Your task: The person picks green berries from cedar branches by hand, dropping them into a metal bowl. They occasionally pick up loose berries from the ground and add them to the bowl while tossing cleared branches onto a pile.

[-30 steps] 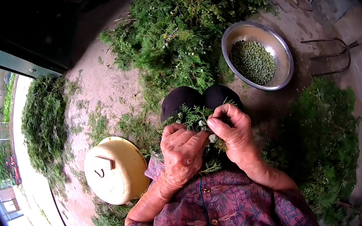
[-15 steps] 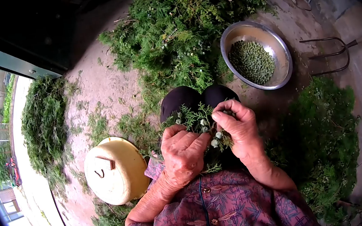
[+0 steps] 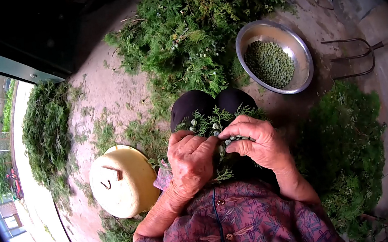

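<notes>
Over my lap, my left hand (image 3: 190, 158) is closed around a leafy green conifer sprig (image 3: 220, 116). Pale green cones (image 3: 194, 122) show among its leaves. My right hand (image 3: 262, 143) meets the left fingertips at the sprig, its thumb and fingers bent together. Several small green cones (image 3: 239, 138) show between its fingers and palm. What the fingertips pinch is partly hidden. Beyond my right knee stands a steel bowl (image 3: 304, 76), partly filled with loose green cones (image 3: 270, 64).
A big heap of cut branches (image 3: 179, 32) lies ahead of my knees. More greenery (image 3: 350, 151) spreads at the right, and another pile (image 3: 47, 133) at the left. An upturned yellowish basin (image 3: 123, 189) sits by my left elbow. A metal fork (image 3: 371, 56) lies beyond the bowl.
My right hand has moved down and slightly left on the sprig, and its fingers now reach across to the left hand. The left hand has barely shifted.
</notes>
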`<action>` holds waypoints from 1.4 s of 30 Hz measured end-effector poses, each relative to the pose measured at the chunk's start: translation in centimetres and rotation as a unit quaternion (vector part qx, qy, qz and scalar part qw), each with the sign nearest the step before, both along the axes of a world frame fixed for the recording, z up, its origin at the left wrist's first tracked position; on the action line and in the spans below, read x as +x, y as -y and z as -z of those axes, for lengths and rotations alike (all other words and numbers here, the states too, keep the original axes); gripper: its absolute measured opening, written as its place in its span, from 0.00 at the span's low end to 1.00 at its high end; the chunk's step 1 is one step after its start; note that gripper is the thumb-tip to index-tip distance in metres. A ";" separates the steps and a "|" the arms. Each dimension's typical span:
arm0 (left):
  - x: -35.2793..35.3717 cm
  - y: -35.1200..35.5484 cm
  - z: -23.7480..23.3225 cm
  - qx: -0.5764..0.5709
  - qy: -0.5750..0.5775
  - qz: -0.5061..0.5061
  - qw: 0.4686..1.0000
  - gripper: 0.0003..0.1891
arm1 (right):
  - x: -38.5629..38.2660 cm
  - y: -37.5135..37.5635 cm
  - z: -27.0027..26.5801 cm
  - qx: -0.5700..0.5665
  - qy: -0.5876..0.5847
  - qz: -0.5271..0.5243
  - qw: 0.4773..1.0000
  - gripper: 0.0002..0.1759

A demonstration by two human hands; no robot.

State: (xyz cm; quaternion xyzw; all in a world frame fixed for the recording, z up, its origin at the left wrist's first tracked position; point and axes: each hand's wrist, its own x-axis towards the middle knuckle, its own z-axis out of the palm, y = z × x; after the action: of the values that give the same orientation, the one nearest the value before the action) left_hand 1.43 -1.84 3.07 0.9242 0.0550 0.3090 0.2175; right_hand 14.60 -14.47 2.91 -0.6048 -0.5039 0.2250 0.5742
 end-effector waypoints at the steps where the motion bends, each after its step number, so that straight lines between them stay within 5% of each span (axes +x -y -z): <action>1: 0.0 0.0 0.0 -0.008 -0.003 0.004 1.000 0.10 | 0.0 0.0 -0.1 -0.012 -0.014 0.012 1.000 0.09; 4: 0.1 0.0 -0.1 -0.022 -0.011 0.011 1.000 0.10 | -0.7 0.2 0.1 -0.033 -0.082 0.042 0.995 0.05; 5: 0.1 0.0 -0.1 -0.021 -0.014 0.010 1.000 0.10 | -0.4 0.6 0.1 -0.035 -0.199 0.064 0.977 0.05; 7: -0.3 -0.4 0.3 -0.018 -0.013 -0.002 1.000 0.11 | 0.3 1.5 -0.1 -0.039 -0.423 0.105 0.899 0.04; 13: 0.2 0.3 0.0 0.005 -0.039 -0.018 0.999 0.16 | 4.7 2.0 2.2 0.076 -0.652 0.181 0.733 0.07; 19: 0.3 0.3 -0.3 -0.034 -0.046 -0.015 0.998 0.17 | 14.4 3.3 8.5 0.173 -0.729 0.233 0.620 0.14; 25: 0.5 0.4 -0.9 -0.078 -0.072 -0.022 0.994 0.16 | 21.7 3.2 5.1 0.275 -0.591 0.299 0.697 0.29; 27: 0.9 0.2 -0.8 -0.097 -0.070 -0.044 0.992 0.13 | 23.5 3.7 5.2 0.299 -0.608 0.314 0.665 0.36; 31: 1.0 0.0 -0.7 -0.216 -0.093 -0.055 0.970 0.13 | 25.9 4.5 5.0 0.297 -0.619 0.386 0.617 0.27; 35: 1.5 0.0 -0.4 -0.223 -0.100 -0.067 0.967 0.11 | 24.6 4.2 5.4 0.227 -0.520 0.369 0.736 0.15; 36: 1.5 -0.1 0.0 -0.204 -0.092 -0.060 0.973 0.11 | 21.3 3.2 3.3 0.205 -0.428 0.283 0.833 0.09; 37: 1.6 -0.2 0.5 -0.187 -0.083 -0.050 0.978 0.11 | 17.8 2.0 0.8 0.142 -0.376 0.270 0.875 0.08; 40: 1.8 -0.1 0.5 -0.117 -0.074 -0.053 0.989 0.08 | 8.7 -0.1 -2.7 0.001 -0.248 0.133 0.960 0.08; 42: 1.9 -0.1 0.4 -0.084 -0.069 -0.055 0.993 0.07 | 4.4 -1.1 -3.7 -0.023 0.010 0.054 0.998 0.15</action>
State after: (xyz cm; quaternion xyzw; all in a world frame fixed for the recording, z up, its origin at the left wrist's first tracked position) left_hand 3.28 -1.76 2.62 0.9175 0.1461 0.2500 0.2725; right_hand 19.01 -13.41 6.59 -0.6464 -0.4711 0.1986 0.5664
